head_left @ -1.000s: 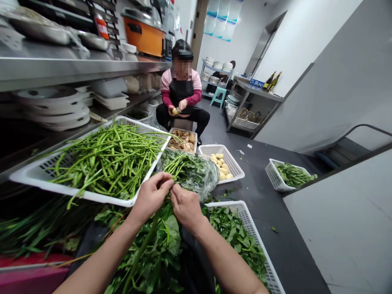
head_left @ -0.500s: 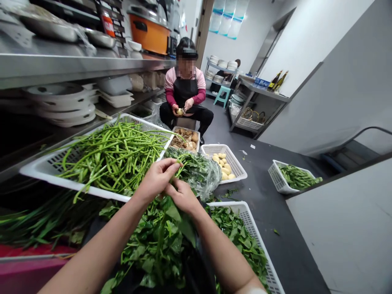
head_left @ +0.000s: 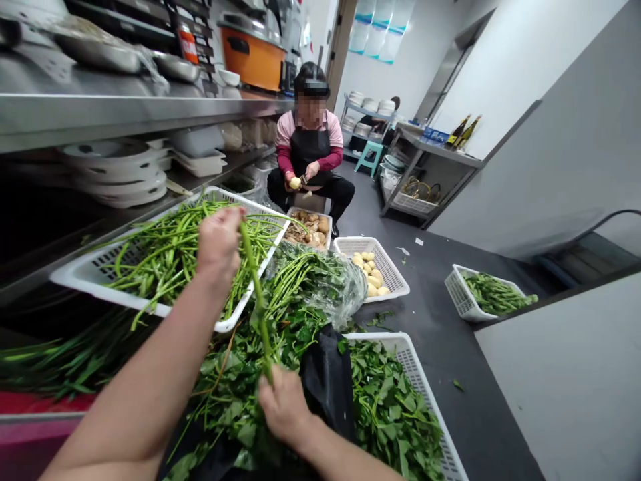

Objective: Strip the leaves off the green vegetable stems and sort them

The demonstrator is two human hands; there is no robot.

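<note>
Left hand (head_left: 219, 244): clamped on stem (head_left: 259, 304), upper end.
Right hand (head_left: 284, 403): clamped on stem, lower down; hands apart.
Basket (head_left: 95, 286): green stalks (head_left: 160, 264), beyond left hand.

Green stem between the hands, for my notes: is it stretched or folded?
Stretched: the green stem runs nearly straight from the left hand to the right hand.

No text could be read. Red bottle (head_left: 188, 45) on the steel counter (head_left: 150, 110) bore pale lettering, too blurred to make out. Sheets (head_left: 379, 30) with blue bands hung on the far wall (head_left: 431, 40); any print there was too small and washed out. Two bottles (head_left: 459, 128) on the side table (head_left: 441, 149) carried yellowish labels (head_left: 452, 139), wording indistinct.
</note>
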